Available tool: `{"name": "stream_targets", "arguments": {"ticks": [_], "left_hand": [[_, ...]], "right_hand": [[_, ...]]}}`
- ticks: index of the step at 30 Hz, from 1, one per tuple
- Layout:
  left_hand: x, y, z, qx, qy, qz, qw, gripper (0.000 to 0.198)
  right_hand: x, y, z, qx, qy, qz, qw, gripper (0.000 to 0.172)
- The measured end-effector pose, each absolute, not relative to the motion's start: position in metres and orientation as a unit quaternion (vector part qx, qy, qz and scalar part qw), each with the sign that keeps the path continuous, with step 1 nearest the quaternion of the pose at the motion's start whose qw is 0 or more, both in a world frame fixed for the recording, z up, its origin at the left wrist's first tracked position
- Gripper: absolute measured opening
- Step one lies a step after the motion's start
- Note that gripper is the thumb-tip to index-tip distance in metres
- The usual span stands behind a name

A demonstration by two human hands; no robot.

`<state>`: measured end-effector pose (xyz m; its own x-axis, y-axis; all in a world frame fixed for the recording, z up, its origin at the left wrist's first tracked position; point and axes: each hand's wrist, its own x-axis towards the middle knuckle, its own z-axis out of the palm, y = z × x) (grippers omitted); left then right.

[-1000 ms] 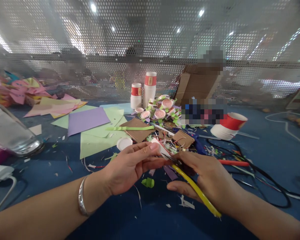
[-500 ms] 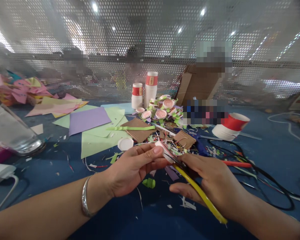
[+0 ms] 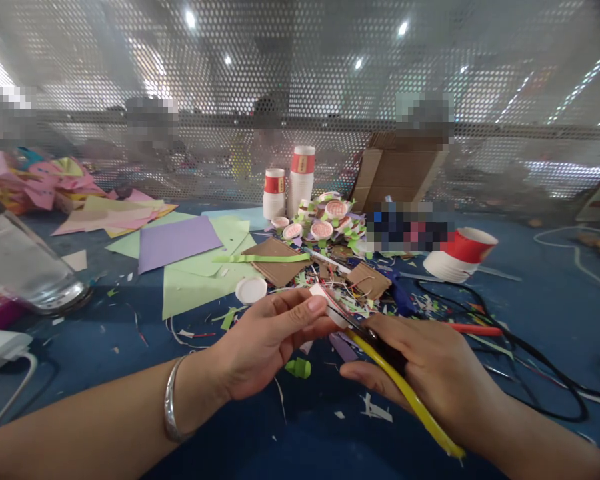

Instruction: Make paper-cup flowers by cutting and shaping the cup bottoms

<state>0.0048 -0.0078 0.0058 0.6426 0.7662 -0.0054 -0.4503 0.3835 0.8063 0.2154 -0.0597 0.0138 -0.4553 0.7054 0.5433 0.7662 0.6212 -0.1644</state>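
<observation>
A small white paper piece (image 3: 322, 293) with a red line along its edge is pinched between the thumb and fingers of my left hand (image 3: 275, 333), which wears a silver bangle. My right hand (image 3: 425, 360) grips a cutting tool with a yellow handle (image 3: 405, 393) and a dark metal head. The tip of that tool meets the paper piece close to my left fingertips. Its other handle is mostly hidden by my right hand. Below my hands lie a green paper scrap (image 3: 299, 367) and white scraps (image 3: 377, 408).
Two stacks of paper cups (image 3: 303, 183) stand behind a pile of decorated discs (image 3: 322, 231). A tipped cup (image 3: 463, 255) and black cable (image 3: 520, 340) lie right. Coloured sheets (image 3: 180, 243), a white disc (image 3: 251, 291), cardboard (image 3: 280, 261) and a drinking glass (image 3: 30, 267) are further left.
The tool in my right hand has turned slightly; more of its dark head shows and the yellow handle's end has moved a little right and down. My left hand stays nearly still.
</observation>
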Motion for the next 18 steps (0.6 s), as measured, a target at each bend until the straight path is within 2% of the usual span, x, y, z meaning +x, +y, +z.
{"name": "stream_targets", "arguments": {"ticks": [5,18], "left_hand": [[0.0051,-0.0089,0.0068,0.417,0.203,0.376,0.802,0.019],[0.0049,-0.0114,0.0053,0.419,0.216,0.378,0.797,0.024]], "right_hand": [[0.2153,-0.0617,0.0173,-0.427,-0.851,-0.065,0.298,0.039],[0.2127,-0.0611,0.0191,-0.435,-0.846,-0.116,0.287,0.051]]}}
